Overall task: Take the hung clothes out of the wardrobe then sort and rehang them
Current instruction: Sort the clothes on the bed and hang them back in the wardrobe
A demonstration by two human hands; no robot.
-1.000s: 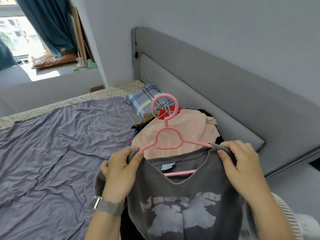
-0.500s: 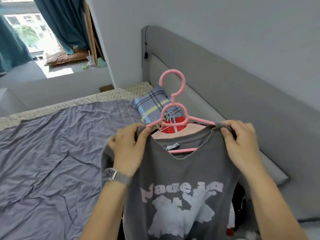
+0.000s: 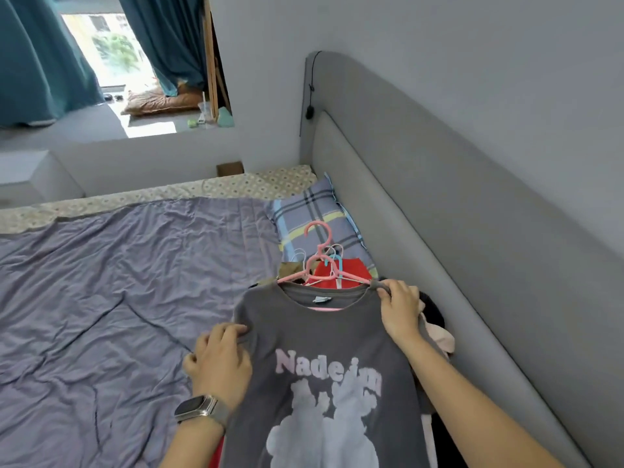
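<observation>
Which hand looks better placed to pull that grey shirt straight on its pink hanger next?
Probably the left hand. It grips the grey shirt at the sleeve, where the fabric bunches, below the pink hanger. The right hand pinches the other shoulder at the hanger's end, steadying it.

A gray shirt (image 3: 324, 383) hangs on a pink hanger (image 3: 322, 265) over the bed (image 3: 101, 298). The right hand (image 3: 400, 310) pinches its shoulder. The left hand (image 3: 219, 361) holds its sleeve.
</observation>
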